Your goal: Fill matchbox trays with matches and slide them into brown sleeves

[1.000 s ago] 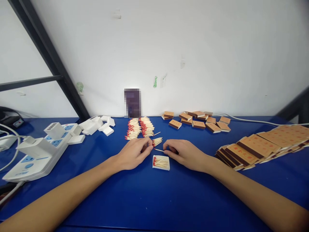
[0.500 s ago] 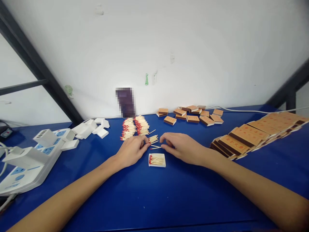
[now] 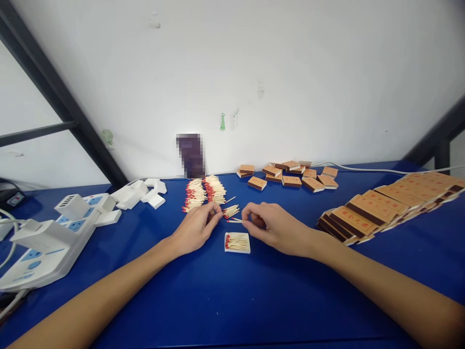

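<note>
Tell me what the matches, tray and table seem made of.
Matches: likely matte wood, by the pale sticks. Tray: probably plain white card, by its thin walls; plastic possible. Table: smooth blue with soft sheen; painted metal or laminate, unclear.

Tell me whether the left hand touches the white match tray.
Apart: the head view shows blue tabletop between the left hand and the tray.

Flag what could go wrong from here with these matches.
The small match pile could scatter if nudged, as the left hand is close beside it. The open tray might get knocked and spill, lying near both hands. The single match at the right hand may slip: any grip seems only on its plain end.
</note>
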`<state>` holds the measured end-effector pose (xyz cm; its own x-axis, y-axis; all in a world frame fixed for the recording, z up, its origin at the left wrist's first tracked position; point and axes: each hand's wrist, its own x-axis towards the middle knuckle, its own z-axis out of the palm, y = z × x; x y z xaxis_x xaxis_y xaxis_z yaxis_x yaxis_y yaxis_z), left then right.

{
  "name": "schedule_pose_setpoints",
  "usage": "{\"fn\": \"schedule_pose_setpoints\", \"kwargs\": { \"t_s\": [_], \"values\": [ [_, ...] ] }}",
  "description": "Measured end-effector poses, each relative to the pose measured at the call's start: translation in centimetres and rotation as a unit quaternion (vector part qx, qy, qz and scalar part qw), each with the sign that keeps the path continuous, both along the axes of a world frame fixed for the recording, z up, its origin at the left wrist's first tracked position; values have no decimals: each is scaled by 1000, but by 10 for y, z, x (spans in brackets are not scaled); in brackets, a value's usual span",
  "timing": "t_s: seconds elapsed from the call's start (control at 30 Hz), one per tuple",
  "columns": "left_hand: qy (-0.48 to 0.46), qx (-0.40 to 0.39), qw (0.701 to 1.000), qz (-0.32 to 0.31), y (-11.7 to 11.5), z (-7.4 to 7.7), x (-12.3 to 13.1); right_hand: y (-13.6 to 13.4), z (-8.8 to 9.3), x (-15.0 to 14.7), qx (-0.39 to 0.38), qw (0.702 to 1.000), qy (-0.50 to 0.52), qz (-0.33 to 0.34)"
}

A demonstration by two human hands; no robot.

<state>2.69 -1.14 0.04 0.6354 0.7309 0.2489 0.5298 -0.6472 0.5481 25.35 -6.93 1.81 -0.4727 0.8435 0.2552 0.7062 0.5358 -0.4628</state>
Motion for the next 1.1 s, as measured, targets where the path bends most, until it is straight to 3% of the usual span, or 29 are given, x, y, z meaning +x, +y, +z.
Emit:
{"fn": "schedule_pose_setpoints", "kwargs": {
  "t_s": [0.2, 0.3, 0.43, 0.5, 0.77, 1.0, 1.1],
  "values": [
    [-7, -2, 1000, -5, 1, -2, 0, -11, 1, -10, -19, 999, -12, 45],
    [-19, -6, 999, -30, -4, 1, -1, -7, -2, -6, 2, 999, -34, 15],
    [-11, -17, 994, -112, -17, 9, -6, 4, -9, 3, 32, 997, -52, -50],
    [8, -6, 991, -131, -21, 12, -8, 10, -13, 6, 32, 996, -72, -49],
    [44, 50, 998, -5, -5, -1, -5, 15, -20, 6, 27, 992, -120, -20],
    [75, 56, 995, 13, 0, -1, 3, -3, -7, -6, 32, 998, -44, 33],
    [84, 54, 995, 16, 5, 0, 10, 5, -11, -7, 35, 999, -23, -14]
  ]
}}
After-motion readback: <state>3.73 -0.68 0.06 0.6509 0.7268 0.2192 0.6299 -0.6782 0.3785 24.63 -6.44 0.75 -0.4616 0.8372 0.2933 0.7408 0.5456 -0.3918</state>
